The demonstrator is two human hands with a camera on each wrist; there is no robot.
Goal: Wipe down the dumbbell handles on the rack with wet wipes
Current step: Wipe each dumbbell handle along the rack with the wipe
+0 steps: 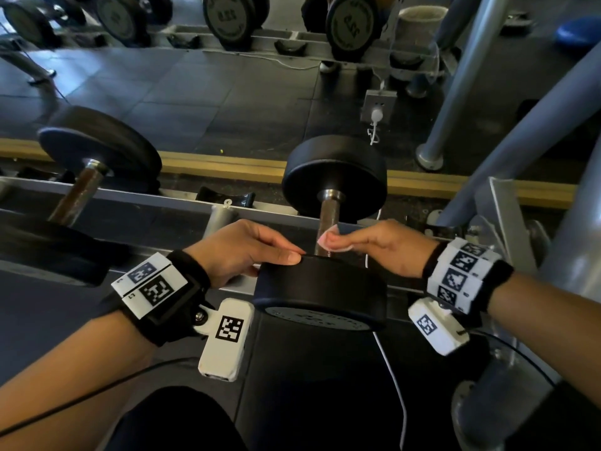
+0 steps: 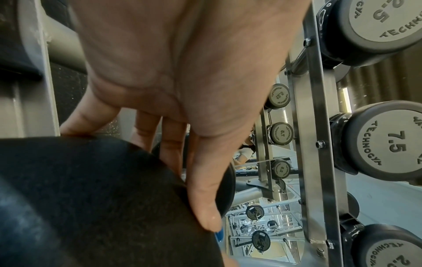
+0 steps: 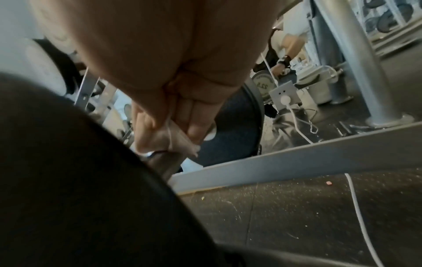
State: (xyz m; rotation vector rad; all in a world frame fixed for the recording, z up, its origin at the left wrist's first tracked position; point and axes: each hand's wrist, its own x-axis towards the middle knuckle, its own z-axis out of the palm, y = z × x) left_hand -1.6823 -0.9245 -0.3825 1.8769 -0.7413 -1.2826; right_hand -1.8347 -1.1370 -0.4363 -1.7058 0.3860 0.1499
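A black dumbbell (image 1: pixel 335 177) lies across the grey rack rails (image 1: pixel 182 198), its rusty handle (image 1: pixel 329 216) pointing toward me. My left hand (image 1: pixel 242 252) rests on the rim of the near weight head (image 1: pixel 320 294), thumb along its top edge and fingers (image 2: pixel 169 150) draped over the far side. My right hand (image 1: pixel 374 245) pinches a small folded wet wipe (image 1: pixel 333 242) against the handle's near end; the same wipe (image 3: pixel 173 137) sits on the handle (image 3: pixel 163 162) in the right wrist view. A second dumbbell (image 1: pixel 97 151) sits on the rack to the left.
A mirror behind the rack reflects more dumbbells (image 1: pixel 351 24). A wall socket with a white charger cable (image 1: pixel 377 112) hangs beyond the handle. Grey machine posts (image 1: pixel 461 92) stand to the right. A vertical rack of small dumbbells (image 2: pixel 385 142) shows in the left wrist view.
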